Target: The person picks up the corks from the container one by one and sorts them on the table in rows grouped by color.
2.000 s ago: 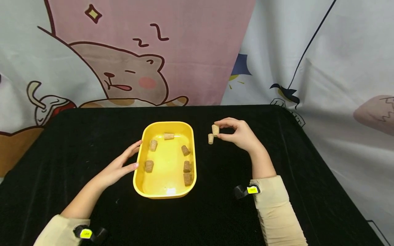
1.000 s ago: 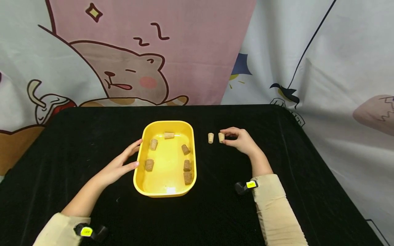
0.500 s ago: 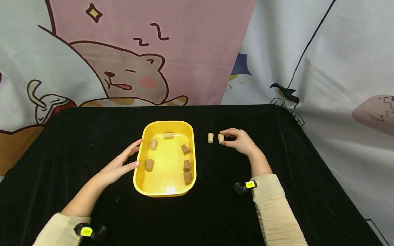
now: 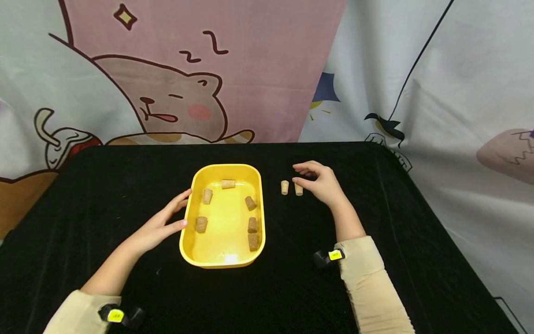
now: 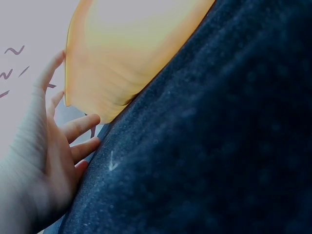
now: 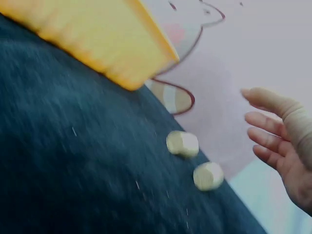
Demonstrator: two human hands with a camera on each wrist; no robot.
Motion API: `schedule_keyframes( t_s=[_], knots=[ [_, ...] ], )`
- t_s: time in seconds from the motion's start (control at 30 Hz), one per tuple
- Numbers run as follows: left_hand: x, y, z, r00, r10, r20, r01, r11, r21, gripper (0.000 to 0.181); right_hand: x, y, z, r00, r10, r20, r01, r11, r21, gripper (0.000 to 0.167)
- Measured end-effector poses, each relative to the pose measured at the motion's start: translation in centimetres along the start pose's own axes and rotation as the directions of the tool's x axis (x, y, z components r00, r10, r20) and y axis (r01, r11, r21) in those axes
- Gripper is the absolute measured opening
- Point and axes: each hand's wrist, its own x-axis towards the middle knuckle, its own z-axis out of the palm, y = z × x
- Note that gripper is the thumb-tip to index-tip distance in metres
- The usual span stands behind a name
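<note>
Two light corks stand side by side on the black cloth, a left cork (image 4: 284, 187) (image 6: 183, 144) and a right cork (image 4: 298, 189) (image 6: 208, 176). The right hand (image 4: 320, 182) (image 6: 282, 141) is raised just above the right cork, fingers apart with nothing between them. Fingertips of the left hand (image 4: 158, 228) (image 5: 58, 151) touch the left side of a yellow tray (image 4: 225, 265) (image 5: 131, 53) (image 6: 92, 34). Inside the tray lie several corks, lighter ones such as the cork (image 4: 228, 184) at the back and darker ones such as the cork (image 4: 253, 241) along the right.
Black cloth (image 4: 292, 287) covers the table, its far edge running behind the tray and corks. A printed curtain (image 4: 267, 69) with cartoon figures hangs behind and to the right. A small dark device with a yellow label is worn at each wrist.
The right hand has let go of the right cork, which stands beside the left one, and has lifted with its fingers spread. The left hand and tray have barely moved.
</note>
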Motion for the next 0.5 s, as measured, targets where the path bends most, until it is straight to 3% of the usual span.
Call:
schedule_keyframes(
  t_s=[0.13,0.27,0.5],
  knots=[
    [-0.1,0.0,-0.1,1.000,-0.008,-0.002,0.008,1.000,-0.003,0.068,0.2,-2.4,1.2,0.997,-0.058,-0.051,0.059,0.998,0.030,0.026],
    [-0.1,0.1,-0.1,1.000,-0.012,0.001,0.012,1.000,-0.012,0.067,0.2,-4.7,2.4,0.995,-0.068,-0.072,0.072,0.996,0.051,0.023],
    [0.0,0.2,0.0,1.000,-0.014,0.003,0.015,1.000,-0.016,0.067,-0.2,-8.1,5.1,0.996,-0.088,-0.022,0.090,0.994,0.065,0.020]
  ],
)
